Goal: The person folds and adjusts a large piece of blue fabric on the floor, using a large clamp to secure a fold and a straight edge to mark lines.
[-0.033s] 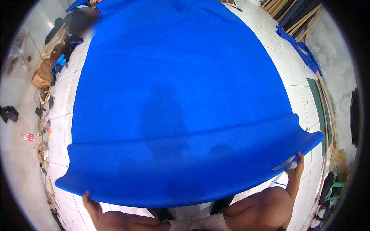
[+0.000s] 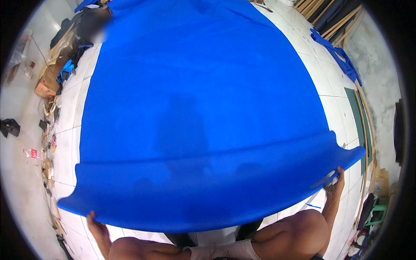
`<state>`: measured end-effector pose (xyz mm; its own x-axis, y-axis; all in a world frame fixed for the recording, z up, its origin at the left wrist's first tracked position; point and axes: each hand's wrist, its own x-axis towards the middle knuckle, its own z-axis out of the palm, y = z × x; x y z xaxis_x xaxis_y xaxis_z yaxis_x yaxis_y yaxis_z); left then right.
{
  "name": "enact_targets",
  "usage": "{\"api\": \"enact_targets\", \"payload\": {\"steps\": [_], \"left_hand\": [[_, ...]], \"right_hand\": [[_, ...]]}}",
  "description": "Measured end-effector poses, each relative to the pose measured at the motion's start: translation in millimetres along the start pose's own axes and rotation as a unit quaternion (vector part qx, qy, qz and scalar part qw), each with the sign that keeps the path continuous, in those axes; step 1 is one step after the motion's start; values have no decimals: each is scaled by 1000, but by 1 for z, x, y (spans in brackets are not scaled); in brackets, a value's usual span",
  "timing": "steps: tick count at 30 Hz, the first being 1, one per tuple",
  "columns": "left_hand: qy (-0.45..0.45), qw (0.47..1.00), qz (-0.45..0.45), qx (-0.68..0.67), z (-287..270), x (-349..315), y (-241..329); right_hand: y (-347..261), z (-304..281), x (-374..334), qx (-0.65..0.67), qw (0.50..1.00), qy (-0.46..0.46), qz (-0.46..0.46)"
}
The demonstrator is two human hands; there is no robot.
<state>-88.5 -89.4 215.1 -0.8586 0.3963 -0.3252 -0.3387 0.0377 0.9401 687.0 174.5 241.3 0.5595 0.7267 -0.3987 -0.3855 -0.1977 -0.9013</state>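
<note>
Blue fabric [image 2: 203,108]: large sheet of bright blue cloth, spread flat on the white tiled floor [image 2: 333,112], filling the centre of the view and running from 12 o'clock down to 6 o'clock. Near edge is lifted and folded over as a wide band across the lower third, from 8 o'clock to 3 o'clock.

Cardboard boxes [image 2: 47,84]: brown, open, stacked loosely at 10 o'clock beside the cloth's left edge, with dark clothing and a bit of light-blue material among them.

Small packet [image 2: 31,153]: clear wrapper with a red patch, lying on the floor at 9 o'clock, well apart from the cloth.

Black object [image 2: 9,126]: small dark lump at 9 o'clock near the rim; kind not clear.

Blue offcuts [image 2: 336,54]: strips of the same blue at 2 o'clock, on the tiles.

Wooden slats [image 2: 333,19]: long pale strips leaning at 1 o'clock.

Green stool [image 2: 376,212]: plastic, at 4 o'clock near the rim.

Left hand [image 2: 99,227]: at 7 o'clock, fingers up under the folded edge, gripping the cloth near its left corner.

Right hand [image 2: 334,184]: at 4 o'clock, arm stretched outward, fingers closed on the cloth's right corner; a small pale thing shows at the fingers, too small to tell.

Knees: bare, bent, at 6 o'clock below the fold.
</note>
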Motion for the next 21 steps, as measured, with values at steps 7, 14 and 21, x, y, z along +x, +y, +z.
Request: {"api": "enact_targets", "payload": {"steps": [7, 14, 21], "left_hand": [[-75, 996, 51, 2, 148, 140, 85], [-86, 635, 474, 604, 220, 72, -98], [-156, 668, 433, 584, 220, 76, -145]], "right_hand": [[-22, 149, 80, -235, 938, 38, -250], [141, 154, 17, -571, 556, -127, -590], [166, 171, 9, -588, 617, -197, -485]]}}
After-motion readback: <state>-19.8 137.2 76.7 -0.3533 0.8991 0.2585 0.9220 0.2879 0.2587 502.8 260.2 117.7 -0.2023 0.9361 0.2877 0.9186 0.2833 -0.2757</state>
